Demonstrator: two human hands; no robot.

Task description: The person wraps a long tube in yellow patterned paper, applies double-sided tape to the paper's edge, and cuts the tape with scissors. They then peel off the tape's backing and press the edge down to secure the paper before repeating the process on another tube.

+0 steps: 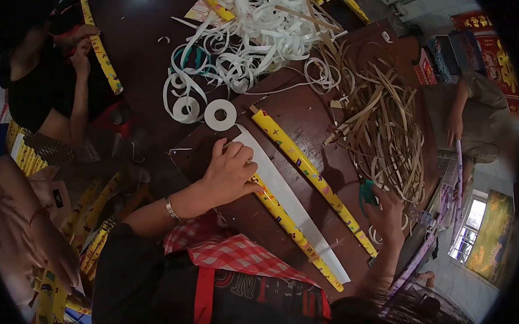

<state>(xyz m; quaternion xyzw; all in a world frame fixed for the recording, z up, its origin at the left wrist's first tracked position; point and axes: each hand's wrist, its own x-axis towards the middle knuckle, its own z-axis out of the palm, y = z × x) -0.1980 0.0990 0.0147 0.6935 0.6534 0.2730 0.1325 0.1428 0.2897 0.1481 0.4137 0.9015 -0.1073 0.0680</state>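
My left hand (231, 171), with a bracelet at the wrist, is closed on the upper end of a yellow patterned tube (294, 231) lying aslant on the table. A white strip (303, 214) runs along the tube's far side. In my right hand (387, 214) are green-handled scissors (367, 196); their blades are hard to make out. A second yellow patterned tube (314, 178) lies between my hands, roughly parallel to the first. Beyond my left hand, a roll of white tape (219, 115) rests flat.
Heaped white strips (260, 39) and brown strips (385, 121) cover the far table (297, 105). Another white roll (186, 109) lies nearby. At left, a person's hands (84, 44) hold a yellow tube (101, 45). At right, another person's hand (454, 131) touches a purple tube (459, 178).
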